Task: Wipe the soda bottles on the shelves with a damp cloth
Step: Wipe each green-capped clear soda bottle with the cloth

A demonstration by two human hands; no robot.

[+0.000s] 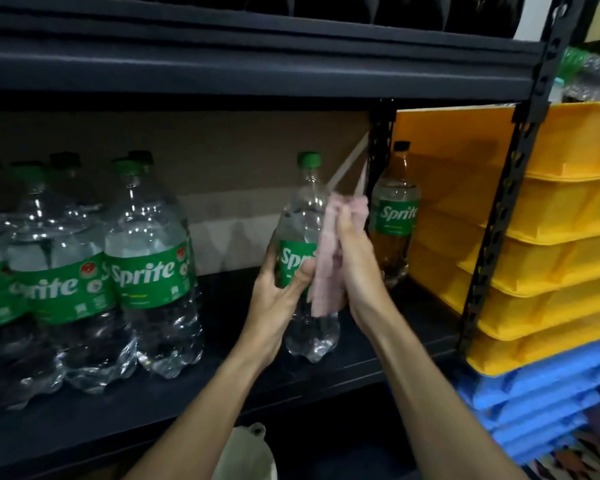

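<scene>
The thumb of the left hand [278,296] lies across the green label of a clear Sprite bottle [309,202], and its fingers [269,261] curl round the far side of the label, so this hand grips the bottle at its middle; the right hand [359,268] is closed on a pink cloth [326,261], its fingers [343,218] pinching the upper part of the folded cloth and pressing it against the right side of the bottle; the cloth lies between the right palm and the bottle, from under the shoulder down past the label, just beside the left thumb. The bottle is nearly upright with its green cap on top, near the front edge of the dark shelf [222,393]; whether its base touches the shelf I cannot tell. To the left, a group of Sprite bottles [149,271] stands on the same shelf, well apart from the hands; behind the right hand, a dark-capped Sprite bottle [395,216] stands near the shelf post. Further right are stacked yellow trays [551,216], with blue trays [534,403] under them.
</scene>
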